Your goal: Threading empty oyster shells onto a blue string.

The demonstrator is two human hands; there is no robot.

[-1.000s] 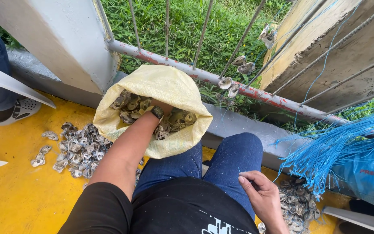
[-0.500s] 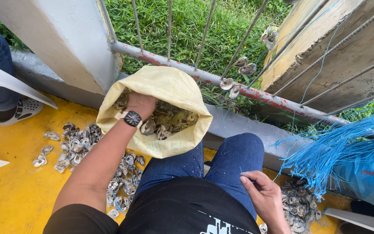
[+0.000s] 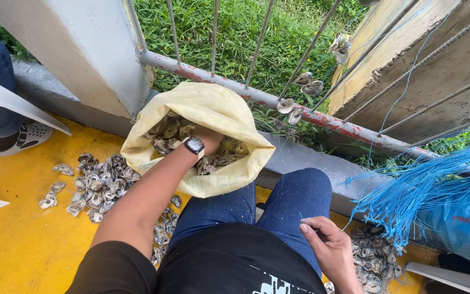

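While left hand (image 3: 209, 139) digs in up-facing yellow sack (image 3: 213, 109), finger state hidden; right hand (image 3: 330, 247) fingers curled, empty.

Left hand (image 3: 209, 139), earlier deep among shells, now higher in the yellow sack (image 3: 213, 109), wristwatch (image 3: 194, 145) exposed.

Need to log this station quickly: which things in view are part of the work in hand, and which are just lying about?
In hand:
- left hand, reaching into the yellow sack
- shells in the sack
- right hand, resting on the thigh; contents unclear

Lying about:
- shell pile on the yellow floor
- second shell pile
- blue twine bundle
- shells hung on the railing
- white chair
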